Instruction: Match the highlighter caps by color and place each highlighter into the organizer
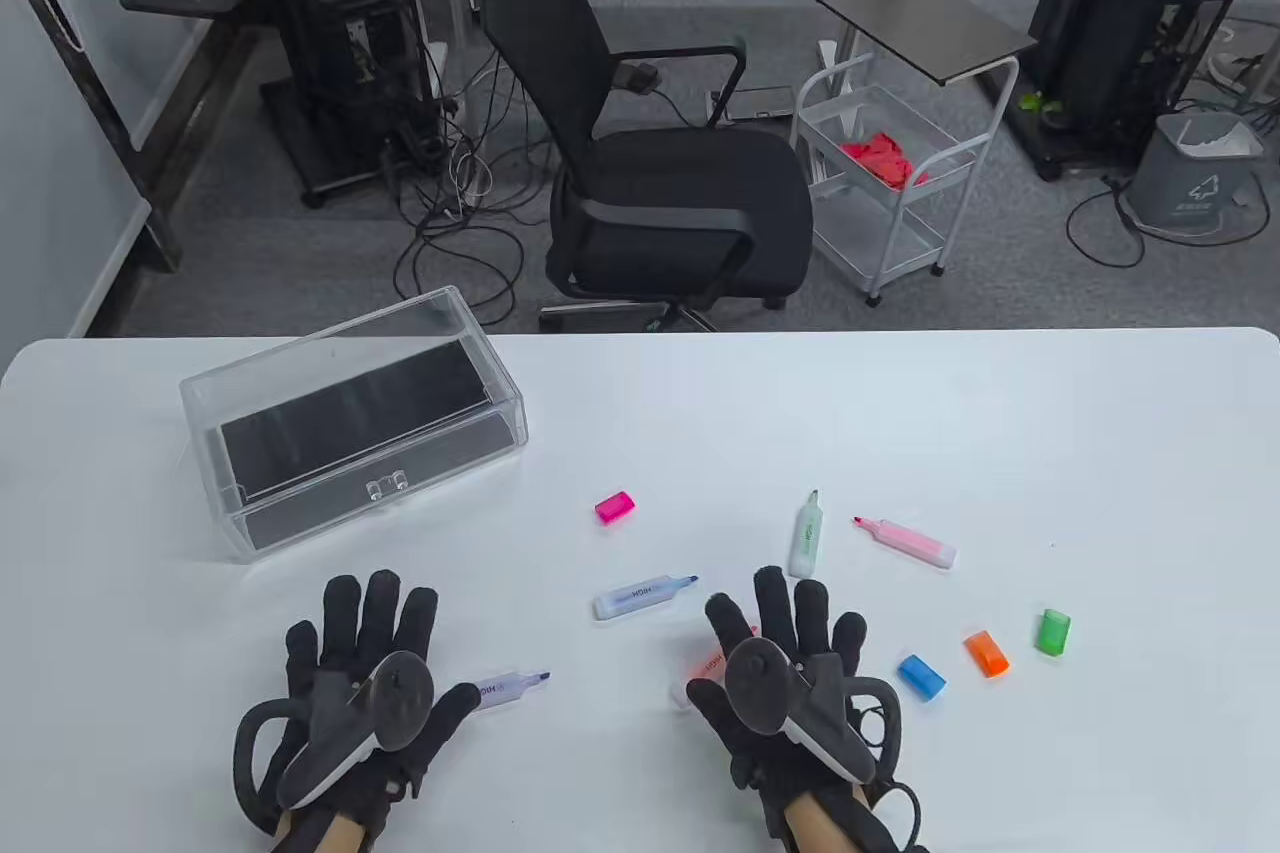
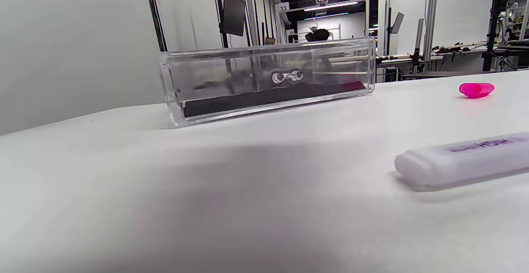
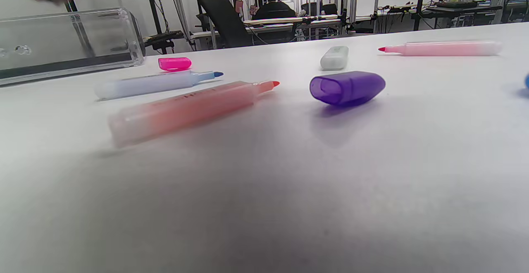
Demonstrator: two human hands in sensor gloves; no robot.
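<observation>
Purple highlighter (image 1: 512,684), uncapped, lies on the counter (image 1: 1000,453) touching or just beside the left hand (image 1: 365,683) at its 3 o'clock, long axis running 9 to 3, tip toward 3. Its purple cap (image 3: 347,87) lies under the right hand (image 1: 790,683), beside the orange highlighter (image 3: 186,109). Both grips are spread flat, fingers apart, holding nothing. The clear organizer (image 1: 350,423) stands at 12 o'clock of the left hand, drawer not yet drawn out. The left hand is nearer the pen, the right nearer the cap.
</observation>
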